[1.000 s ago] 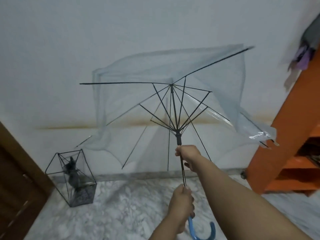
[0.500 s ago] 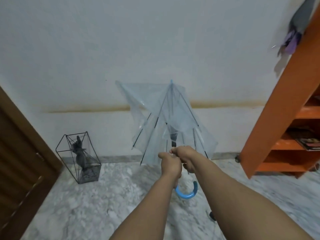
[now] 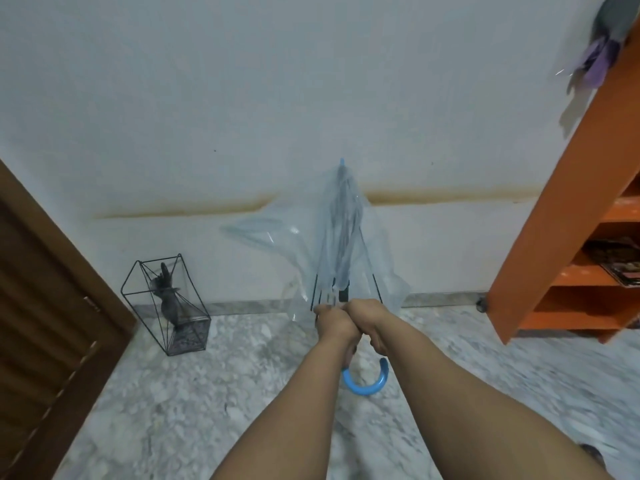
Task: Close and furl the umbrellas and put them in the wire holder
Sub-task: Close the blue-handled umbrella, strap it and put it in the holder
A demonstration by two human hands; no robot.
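A clear plastic umbrella (image 3: 341,244) with a blue hooked handle (image 3: 366,382) points tip-up in front of me, its ribs folded in and the canopy hanging loose in flaps. My left hand (image 3: 334,323) and my right hand (image 3: 372,323) grip its shaft side by side, just under the canopy. The black wire holder (image 3: 169,303) stands on the floor by the wall to the left, with a dark furled umbrella (image 3: 169,303) inside it.
A brown wooden door (image 3: 45,327) fills the left edge. Orange shelves (image 3: 581,216) stand at the right, with a grey and purple thing (image 3: 599,46) on top. Marble floor (image 3: 207,393) lies between the holder and the shelves.
The canopy was fully spread a second ago and has collapsed to a narrow bundle. My right hand slid down the shaft to meet my left hand.
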